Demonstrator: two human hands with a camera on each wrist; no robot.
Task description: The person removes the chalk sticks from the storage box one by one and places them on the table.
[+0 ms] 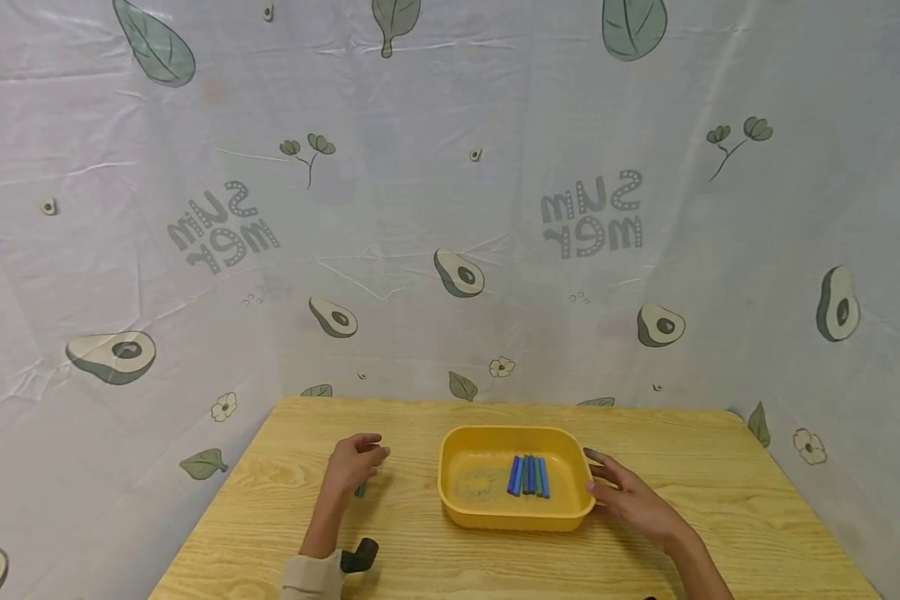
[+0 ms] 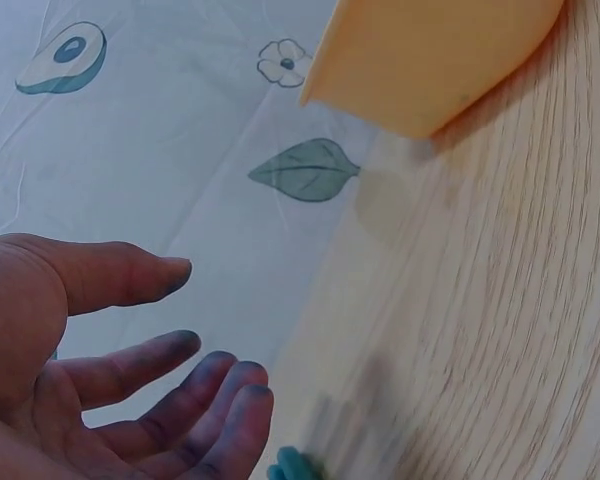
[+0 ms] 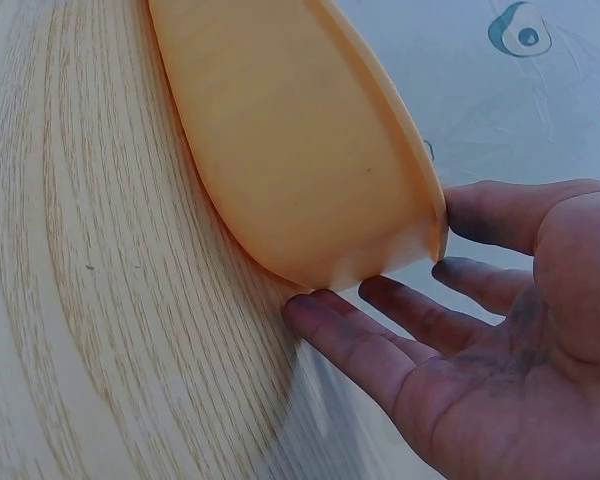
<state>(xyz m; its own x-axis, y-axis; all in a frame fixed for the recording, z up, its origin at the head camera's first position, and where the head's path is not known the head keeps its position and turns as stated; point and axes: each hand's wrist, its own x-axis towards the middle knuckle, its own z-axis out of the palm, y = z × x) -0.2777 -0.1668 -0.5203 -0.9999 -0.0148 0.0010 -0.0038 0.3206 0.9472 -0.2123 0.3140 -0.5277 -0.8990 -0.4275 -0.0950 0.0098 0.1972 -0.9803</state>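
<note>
A yellow plastic tray (image 1: 516,523) stands on the table. Inside lies a row of several blue and green chalk sticks (image 1: 528,476), with smudges of dust to their left. My right hand (image 1: 633,507) touches the tray's right end; in the right wrist view its fingertips meet the outer wall and the thumb is at the rim. To the left of the tray, my left hand (image 1: 354,462) hovers with loosely bent fingers, holding nothing. Green chalk (image 1: 361,489) lies on the table just below it, partly hidden by the hand. Dark dust marks the fingertips (image 2: 252,375).
The wood-grain table (image 1: 495,567) backs onto a pale printed sheet (image 1: 390,200) with avocados and leaves, which also rises on both sides. A black wrist device (image 1: 360,556) sits by the left sleeve (image 1: 311,577).
</note>
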